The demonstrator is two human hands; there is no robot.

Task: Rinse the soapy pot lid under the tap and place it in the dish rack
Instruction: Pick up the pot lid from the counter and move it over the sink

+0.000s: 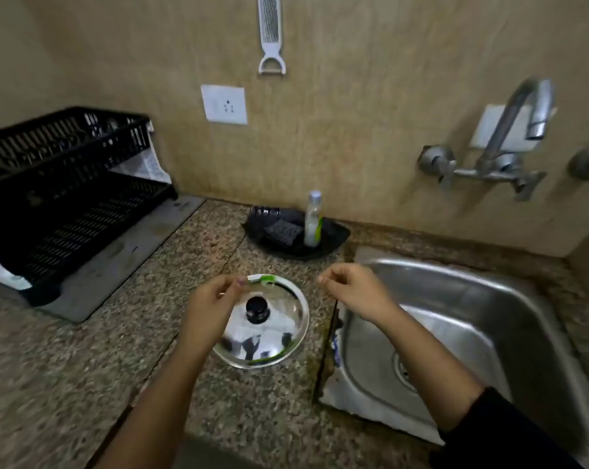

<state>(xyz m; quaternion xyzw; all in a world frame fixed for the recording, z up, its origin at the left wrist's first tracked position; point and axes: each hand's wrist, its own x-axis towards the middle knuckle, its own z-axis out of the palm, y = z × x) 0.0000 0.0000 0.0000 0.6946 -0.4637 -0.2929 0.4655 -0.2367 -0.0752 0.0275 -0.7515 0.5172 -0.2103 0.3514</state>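
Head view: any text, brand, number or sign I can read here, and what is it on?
No text can be read in this frame.
Dish soap bottle: label too blurred to read.
Wall socket: only pin holes, no lettering visible.
Grater hanging on the wall: no marking legible.
Pot lid: reflections and green soap streaks only, no print.
Dish rack: no label visible.

From my seat I can read no text, brand, number or sign anywhere in this view. The bottle (312,220) in the black tray (333,236) carries a green and white label, too blurred for me to make out any letters. The wall socket plate (224,104) shows only its pin holes, with no marking I can read
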